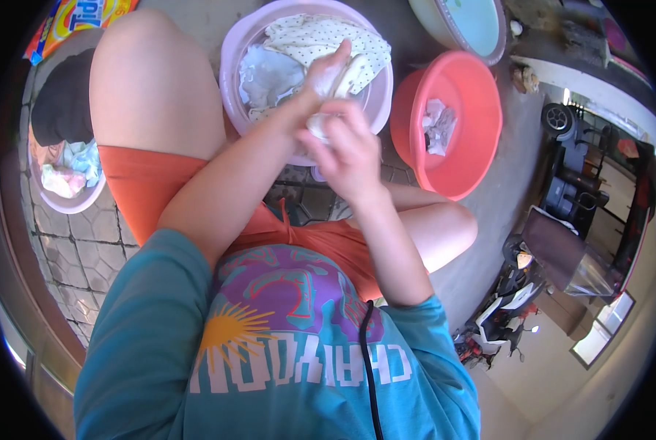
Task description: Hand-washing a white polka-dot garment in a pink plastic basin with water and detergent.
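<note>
"Count the containers."

"Four: a round lilac plastic basin (229, 81) ahead, a deep coral-red plastic basin (474, 125), a basin of pale bluish liquid (495, 44), and a pale lilac laundry-filled basin (78, 207) far left."

"Hands?"

"Two, close together over the lilac basin's near side. The left hand (326, 79) grips part of a white black-dotted cloth (320, 37), mostly lying in that basin. The right hand (350, 143), blurred, curls round one small white item (317, 126); kind cannot be told."

"Surface and room?"

"Grey angular pavers (86, 257) left, smooth grey floor (482, 231) right; one white-and-black motorcycle (498, 323) beyond."
</note>
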A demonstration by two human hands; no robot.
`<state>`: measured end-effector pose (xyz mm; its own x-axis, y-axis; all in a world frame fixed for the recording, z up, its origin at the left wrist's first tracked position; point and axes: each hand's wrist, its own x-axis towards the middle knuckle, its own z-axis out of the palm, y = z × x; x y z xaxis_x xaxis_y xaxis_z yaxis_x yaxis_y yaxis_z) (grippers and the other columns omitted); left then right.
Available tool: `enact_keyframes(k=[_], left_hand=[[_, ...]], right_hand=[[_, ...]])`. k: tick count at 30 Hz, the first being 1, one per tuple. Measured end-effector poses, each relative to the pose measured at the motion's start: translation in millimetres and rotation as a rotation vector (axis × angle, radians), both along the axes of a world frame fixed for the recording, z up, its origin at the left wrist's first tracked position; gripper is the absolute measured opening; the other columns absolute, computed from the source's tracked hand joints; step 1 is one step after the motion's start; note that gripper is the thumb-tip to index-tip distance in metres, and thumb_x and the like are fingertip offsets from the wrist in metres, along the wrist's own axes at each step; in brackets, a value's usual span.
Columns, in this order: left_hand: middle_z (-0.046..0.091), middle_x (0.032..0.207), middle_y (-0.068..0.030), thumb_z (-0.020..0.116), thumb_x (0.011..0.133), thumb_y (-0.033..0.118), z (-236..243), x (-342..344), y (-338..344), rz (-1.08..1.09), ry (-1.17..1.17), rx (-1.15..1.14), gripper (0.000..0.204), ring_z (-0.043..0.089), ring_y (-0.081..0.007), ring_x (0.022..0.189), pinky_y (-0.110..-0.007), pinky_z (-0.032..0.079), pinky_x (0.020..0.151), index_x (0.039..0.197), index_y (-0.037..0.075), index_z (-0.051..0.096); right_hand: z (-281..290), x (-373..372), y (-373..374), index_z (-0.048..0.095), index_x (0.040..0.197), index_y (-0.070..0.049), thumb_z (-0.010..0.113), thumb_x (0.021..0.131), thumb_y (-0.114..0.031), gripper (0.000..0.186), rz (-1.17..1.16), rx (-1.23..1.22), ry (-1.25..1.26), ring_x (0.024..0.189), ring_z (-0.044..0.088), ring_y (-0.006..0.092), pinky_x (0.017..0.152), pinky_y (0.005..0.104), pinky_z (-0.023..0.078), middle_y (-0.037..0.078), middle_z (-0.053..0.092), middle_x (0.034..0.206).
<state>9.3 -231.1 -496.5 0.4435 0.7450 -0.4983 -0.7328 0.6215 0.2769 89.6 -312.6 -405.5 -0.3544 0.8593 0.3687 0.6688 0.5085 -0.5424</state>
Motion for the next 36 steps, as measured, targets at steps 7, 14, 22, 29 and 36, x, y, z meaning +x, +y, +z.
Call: enact_keyframes(k=[7, 14, 22, 29, 36], left_hand=[[0.063, 0.092, -0.0083, 0.057, 0.091, 0.037, -4, 26, -15, -0.031, 0.019, 0.072, 0.041, 0.057, -0.0158, 0.080, -0.031, 0.046, 0.072, 0.102, -0.002, 0.061], [0.064, 0.104, -0.0146, 0.045, 0.095, 0.044, 6, 28, -22, -0.009, 0.429, 0.073, 0.052, 0.061, -0.0215, 0.088, -0.032, 0.047, 0.082, 0.113, -0.003, 0.057], [0.066, 0.095, -0.0151, 0.048, 0.093, 0.046, -4, 23, -22, 0.010, 0.503, 0.071, 0.051, 0.064, -0.0260, 0.077, -0.037, 0.052, 0.069, 0.108, -0.002, 0.058], [0.066, 0.084, -0.0110, 0.054, 0.091, 0.041, 18, 41, -24, 0.014, 0.292, -0.044, 0.043, 0.061, -0.0252, 0.071, -0.039, 0.051, 0.069, 0.103, 0.000, 0.060], [0.065, 0.083, -0.0068, 0.051, 0.093, 0.038, 5, 45, -32, -0.119, 0.155, -0.112, 0.039, 0.061, -0.0199, 0.078, -0.033, 0.050, 0.071, 0.097, 0.002, 0.065]], right_hand=[[-43, 1, 34, 0.056, 0.082, -0.001, 0.058, 0.088, -0.022, 0.022, -0.679, 0.029, 0.104, 0.059, 0.059, 0.0371, 0.057, 0.0414, 0.047, 0.016, 0.059, 0.065], [-36, -8, 36, 0.052, 0.072, -0.001, 0.047, 0.096, -0.027, 0.035, -0.641, -0.098, 0.153, 0.057, 0.053, 0.0271, 0.054, 0.0394, 0.043, 0.018, 0.057, 0.066], [-52, -9, 31, 0.053, 0.070, -0.009, 0.050, 0.095, -0.026, 0.031, -0.605, -0.084, 0.082, 0.057, 0.056, 0.0309, 0.055, 0.0400, 0.045, 0.014, 0.056, 0.065], [-50, 11, 43, 0.052, 0.072, -0.007, 0.048, 0.095, -0.022, 0.028, -0.817, -0.168, 0.193, 0.052, 0.050, 0.0297, 0.055, 0.0376, 0.045, 0.013, 0.050, 0.059], [-62, 46, 63, 0.057, 0.072, -0.002, 0.051, 0.091, -0.027, 0.033, -0.830, -0.224, 0.055, 0.066, 0.060, 0.0357, 0.065, 0.0416, 0.047, 0.021, 0.059, 0.069]])
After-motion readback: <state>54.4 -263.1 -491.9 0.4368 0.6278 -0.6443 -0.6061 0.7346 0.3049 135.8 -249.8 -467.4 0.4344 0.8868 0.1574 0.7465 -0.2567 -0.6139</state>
